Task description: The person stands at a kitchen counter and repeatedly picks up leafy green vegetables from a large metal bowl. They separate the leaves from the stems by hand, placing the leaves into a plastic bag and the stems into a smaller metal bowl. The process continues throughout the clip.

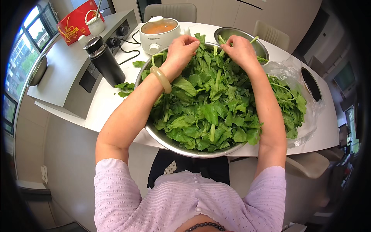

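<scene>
A large stainless steel basin [197, 154] heaped with leafy greens [200, 107] stands before me at the table's edge. Over its far left part, my left hand [182, 52] pinches a leafy green near its tip. My right hand [237, 49] grips a green stalk [222, 53] between thumb and fingers at the basin's far right. Behind that hand is a smaller steel bowl [263, 47] with some stalks in it. More greens [291, 104] lie on a clear plastic bag [307, 127] to the right of the basin.
A white electric pot [147, 36] with a glass lid stands behind the basin. To the left are a black thermos [107, 65], power cables [132, 55] and loose leaves [125, 87]. A raised grey counter unit [55, 84] carries a red box [78, 26] and a small white pot [95, 26].
</scene>
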